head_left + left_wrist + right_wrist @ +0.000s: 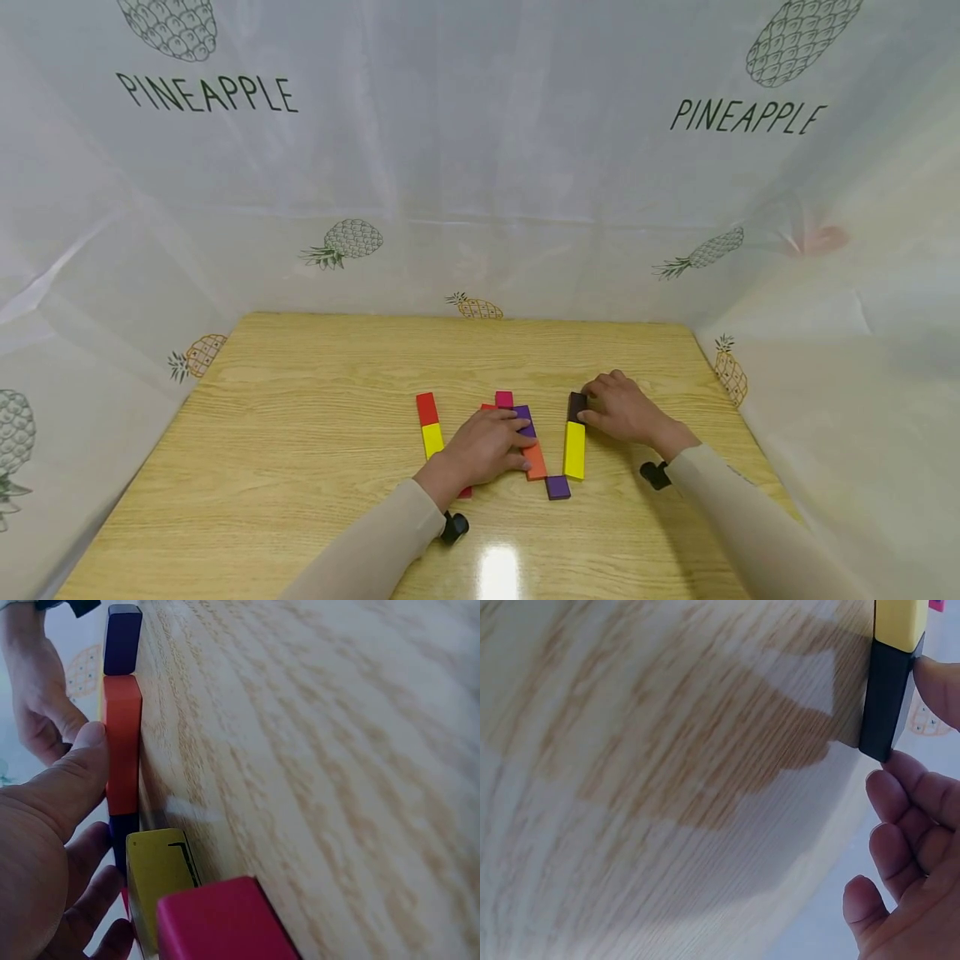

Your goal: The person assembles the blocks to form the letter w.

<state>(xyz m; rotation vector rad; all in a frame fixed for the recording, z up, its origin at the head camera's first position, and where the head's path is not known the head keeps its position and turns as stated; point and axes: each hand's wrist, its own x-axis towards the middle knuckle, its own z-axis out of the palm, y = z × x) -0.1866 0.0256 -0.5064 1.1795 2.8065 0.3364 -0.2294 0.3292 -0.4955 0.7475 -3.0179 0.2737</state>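
Note:
My right hand pinches a black block between thumb and index finger; the block lies flush against the far end of a yellow block. My left hand reaches across the middle blocks, its thumb touching an orange block and its fingertips on the purple block beyond it. Between the orange and yellow blocks' near ends sits a small purple block. A pink block tops the middle. Blocks beneath the left hand are partly hidden.
At left, a red block and another yellow block form a slanted line, with a red piece showing below the left wrist. The wooden table is bordered by a pineapple-printed curtain.

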